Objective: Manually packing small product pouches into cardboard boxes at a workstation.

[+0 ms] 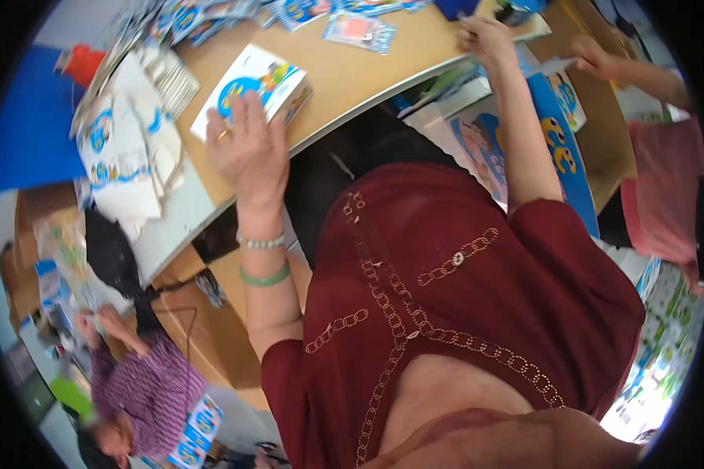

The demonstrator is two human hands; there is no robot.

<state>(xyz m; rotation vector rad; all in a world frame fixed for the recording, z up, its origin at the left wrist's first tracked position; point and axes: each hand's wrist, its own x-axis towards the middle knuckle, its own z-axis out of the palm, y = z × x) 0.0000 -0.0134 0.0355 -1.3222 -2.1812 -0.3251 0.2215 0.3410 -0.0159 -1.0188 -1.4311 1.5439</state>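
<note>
A small white carton (267, 76) with blue and coloured print lies on the tan table. My left hand (249, 148), with a ring on one finger, rests on its near end, fingers stretched out over the top. At the table's far right, my right hand (489, 39) is closed, knuckles bent. Whatever is between its fingers is too small to make out. A dark blue object (454, 8), cut off by the picture's edge, is just beyond those fingers.
Small blue-and-white packets (360, 31) lie along the table's far side. Flattened white cartons (121, 152) are stacked at the left. A co-worker's hand (593, 59) reaches in beside a large cardboard box (602, 141). Another person (141, 383) works at lower left.
</note>
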